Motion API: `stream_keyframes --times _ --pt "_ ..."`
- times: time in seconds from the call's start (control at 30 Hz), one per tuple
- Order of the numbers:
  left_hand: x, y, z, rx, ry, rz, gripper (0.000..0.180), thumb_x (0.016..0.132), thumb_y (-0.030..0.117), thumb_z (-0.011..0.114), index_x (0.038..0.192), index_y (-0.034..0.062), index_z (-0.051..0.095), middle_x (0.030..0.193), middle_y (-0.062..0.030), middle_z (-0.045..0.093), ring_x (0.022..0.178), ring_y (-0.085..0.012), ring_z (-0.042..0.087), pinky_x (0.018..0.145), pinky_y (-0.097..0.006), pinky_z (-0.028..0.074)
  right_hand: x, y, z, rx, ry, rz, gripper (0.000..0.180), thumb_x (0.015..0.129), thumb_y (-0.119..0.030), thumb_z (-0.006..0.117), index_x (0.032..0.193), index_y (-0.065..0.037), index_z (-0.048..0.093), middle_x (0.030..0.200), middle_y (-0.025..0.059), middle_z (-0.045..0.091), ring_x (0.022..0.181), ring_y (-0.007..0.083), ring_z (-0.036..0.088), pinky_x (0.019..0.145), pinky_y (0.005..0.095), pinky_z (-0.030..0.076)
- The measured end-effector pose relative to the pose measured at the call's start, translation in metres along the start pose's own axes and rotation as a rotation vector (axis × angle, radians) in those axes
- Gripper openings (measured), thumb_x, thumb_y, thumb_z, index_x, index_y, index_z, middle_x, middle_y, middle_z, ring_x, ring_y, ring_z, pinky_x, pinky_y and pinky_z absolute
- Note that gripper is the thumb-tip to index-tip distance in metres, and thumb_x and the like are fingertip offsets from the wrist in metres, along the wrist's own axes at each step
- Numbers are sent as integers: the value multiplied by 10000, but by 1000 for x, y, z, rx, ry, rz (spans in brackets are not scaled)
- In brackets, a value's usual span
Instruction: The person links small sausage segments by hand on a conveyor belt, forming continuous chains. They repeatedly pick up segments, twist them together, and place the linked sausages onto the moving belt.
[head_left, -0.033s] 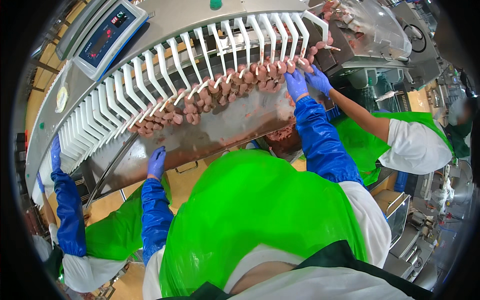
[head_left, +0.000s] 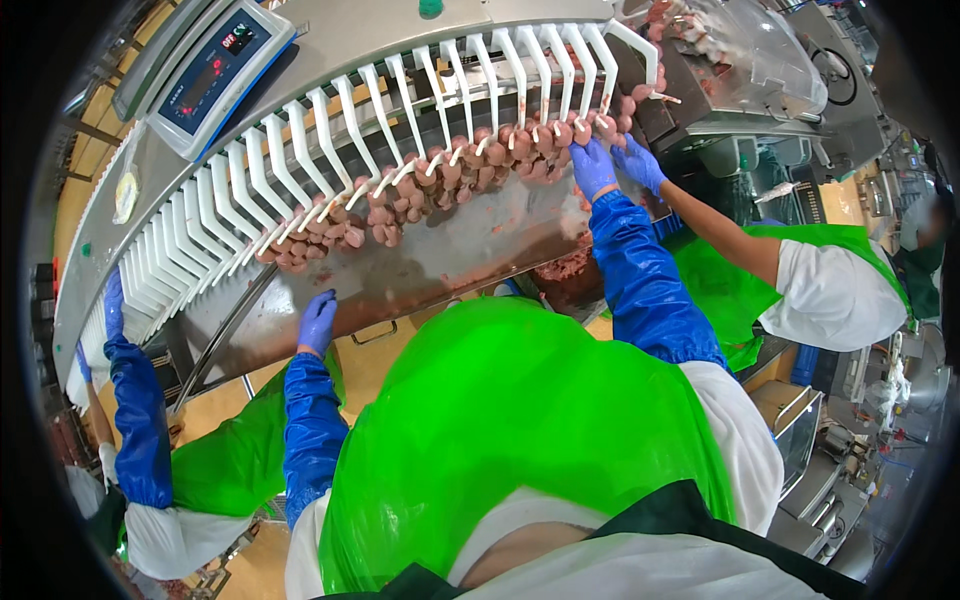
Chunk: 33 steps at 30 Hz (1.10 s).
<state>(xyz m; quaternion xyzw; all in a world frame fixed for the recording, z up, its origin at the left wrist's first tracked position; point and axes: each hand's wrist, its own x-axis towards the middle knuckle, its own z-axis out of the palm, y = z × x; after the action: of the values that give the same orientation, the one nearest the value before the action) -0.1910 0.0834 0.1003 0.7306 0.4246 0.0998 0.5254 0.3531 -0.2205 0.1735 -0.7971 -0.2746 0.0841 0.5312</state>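
Observation:
My right hand (head_left: 594,170), in a purple glove and blue sleeve, is at the right end of a chain of pinkish sausage links (head_left: 470,175). Its fingers are closed about the links below the hooks, with their tips partly hidden. The chain hangs in clustered loops from a curved row of white hooks (head_left: 345,130). Lower, at the near edge of the steel trough (head_left: 450,245), my left hand (head_left: 318,322) hangs in the air with fingers stretched and nothing in it. A co-worker's gloved hand (head_left: 638,163) touches the links just right of my right hand.
A digital scale (head_left: 215,75) stands on the steel frame at the far left. Another co-worker's gloved hand (head_left: 113,302) is by the left hooks. Ground meat (head_left: 565,265) lies near the trough's right end. A clear-covered machine (head_left: 745,75) stands at the far right.

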Motion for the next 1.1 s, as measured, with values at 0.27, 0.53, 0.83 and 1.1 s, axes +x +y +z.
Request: stream_keyframes --times 0.27,0.53,0.83,1.1 --pt "-27 23 41 11 -59 -93 326 933 146 584 1226 5 619 1171 -106 661 1090 -177 597 982 -297 442 -11 53 -6 -83 -157 -6 321 934 -287 585 1100 -16 629 1065 200 624 972 336 609 848 404 479" --pt "-71 37 69 96 135 -135 328 934 161 578 1222 12 623 1193 -128 661 1113 -203 606 985 -312 442 -21 60 -22 41 -7 43 262 873 -162 676 1098 -39 619 1025 131 616 913 256 611 807 370 495" --pt "-110 21 78 164 239 -256 330 929 178 564 1198 -1 628 1159 -153 670 1085 -230 616 972 -331 453 38 28 -50 336 18 -119 388 907 -125 656 1256 6 550 1094 87 631 1004 177 605 902 303 469" --pt "-150 -32 64 220 352 -302 330 916 180 560 1155 -33 641 1101 -159 684 1027 -253 627 937 -340 466 35 83 -27 374 -180 118 283 979 -237 565 1091 22 582 898 77 634 742 155 599 720 322 500"
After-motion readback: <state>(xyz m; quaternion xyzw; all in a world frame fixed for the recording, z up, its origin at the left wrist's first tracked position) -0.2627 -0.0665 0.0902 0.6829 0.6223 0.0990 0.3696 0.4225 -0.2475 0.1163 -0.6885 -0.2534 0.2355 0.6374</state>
